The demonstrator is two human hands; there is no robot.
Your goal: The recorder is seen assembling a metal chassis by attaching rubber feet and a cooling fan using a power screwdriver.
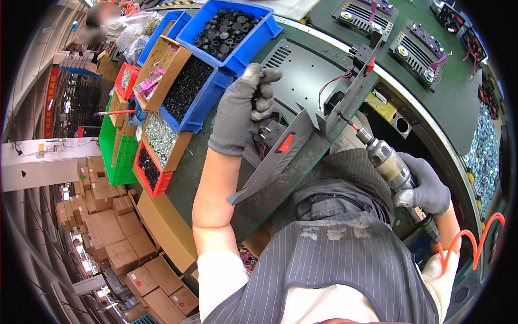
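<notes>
My left hand [249, 105], in a grey glove, is raised over the near left part of a dark sheet-metal casing [305, 67]. Its fingers are curled in; something small and dark may be between them, but I cannot make it out. My right hand [429, 186], also gloved, grips an air screwdriver [389, 163] by its body. The driver's bit points up and left, at the near right edge of the casing. On the casing's near side stands an upright panel [280, 154] with a red switch [286, 142]. Red and black wires [335, 80] run inside the casing.
Left of the casing stand a blue bin of black caps [261, 20], a blue bin of small black parts [222, 81], and trays of silver screws [178, 141] and black screws [156, 186]. An orange coiled hose [477, 240] trails from the driver. Circuit-board assemblies [423, 51] lie at far right.
</notes>
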